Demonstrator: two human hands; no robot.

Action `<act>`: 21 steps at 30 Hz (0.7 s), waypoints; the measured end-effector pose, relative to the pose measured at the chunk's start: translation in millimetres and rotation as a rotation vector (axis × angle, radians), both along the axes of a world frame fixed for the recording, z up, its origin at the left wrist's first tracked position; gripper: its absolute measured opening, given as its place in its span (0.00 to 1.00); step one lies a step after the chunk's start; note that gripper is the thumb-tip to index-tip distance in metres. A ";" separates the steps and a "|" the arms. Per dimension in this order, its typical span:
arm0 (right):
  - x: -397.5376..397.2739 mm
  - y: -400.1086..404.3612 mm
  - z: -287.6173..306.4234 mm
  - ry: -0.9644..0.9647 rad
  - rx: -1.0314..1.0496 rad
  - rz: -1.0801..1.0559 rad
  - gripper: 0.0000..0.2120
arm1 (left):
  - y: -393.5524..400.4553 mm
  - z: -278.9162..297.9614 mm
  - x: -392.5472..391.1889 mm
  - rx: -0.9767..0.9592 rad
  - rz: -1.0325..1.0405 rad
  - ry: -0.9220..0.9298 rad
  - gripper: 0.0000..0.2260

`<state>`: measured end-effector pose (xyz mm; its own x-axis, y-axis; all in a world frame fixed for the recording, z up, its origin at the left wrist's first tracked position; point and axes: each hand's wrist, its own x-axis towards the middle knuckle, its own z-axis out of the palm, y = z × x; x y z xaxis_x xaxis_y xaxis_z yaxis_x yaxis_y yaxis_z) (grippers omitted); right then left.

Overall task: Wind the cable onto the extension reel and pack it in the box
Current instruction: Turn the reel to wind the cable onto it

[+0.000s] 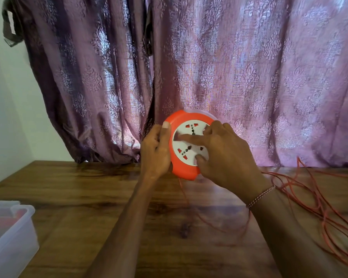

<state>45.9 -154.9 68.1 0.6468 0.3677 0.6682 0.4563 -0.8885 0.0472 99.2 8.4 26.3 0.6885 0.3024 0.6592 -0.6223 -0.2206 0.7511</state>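
My left hand (156, 151) grips the reel (186, 145) by its left rim, thumb curled over the orange edge. My right hand (225, 155) lies on the white socket face, index stretched across the middle, thumb pressing near the bottom; other fingers blurred, can't tell. Reel's held up off the desk (88, 197), face twd me. Cable (313, 201) drops from under the reel & sprawls in loose loops over the desk's right side. Clear box (12, 233) sits at the desk's left edge, well apart. Purple curtain (249, 77) behind.
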 end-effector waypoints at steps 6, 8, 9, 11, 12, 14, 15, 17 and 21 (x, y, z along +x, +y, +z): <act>4.6 5.2 -3.2 -0.084 0.275 -0.118 0.27 | 0.0 -1.0 1.7 -0.009 -0.005 -0.011 0.21; 3.8 5.6 -1.9 -0.110 0.279 -0.110 0.23 | -0.6 -1.2 2.0 0.004 -0.005 -0.004 0.18; 3.2 5.4 -0.8 -0.095 0.267 -0.097 0.22 | -0.8 -1.5 2.3 0.015 0.006 0.004 0.17; 2.3 4.2 2.2 -0.036 0.261 -0.054 0.21 | -1.3 -2.2 2.0 0.024 0.012 0.018 0.17; 2.1 3.0 4.1 -0.010 0.260 -0.030 0.19 | -1.2 -2.4 1.9 0.016 0.010 0.017 0.17; 2.7 -0.9 6.3 0.006 0.247 0.020 0.13 | -1.5 -2.9 1.8 0.000 -0.004 0.006 0.16; 3.4 -3.4 6.9 0.011 0.234 0.042 0.12 | -1.5 -2.7 1.3 -0.006 -0.009 0.008 0.16; 3.7 -6.5 7.3 0.050 0.182 0.061 0.18 | -1.4 -2.3 0.2 -0.014 -0.018 0.014 0.16; 0.1 -3.4 7.0 0.160 0.018 0.093 0.27 | -0.8 0.6 -2.0 0.000 0.007 -0.008 0.22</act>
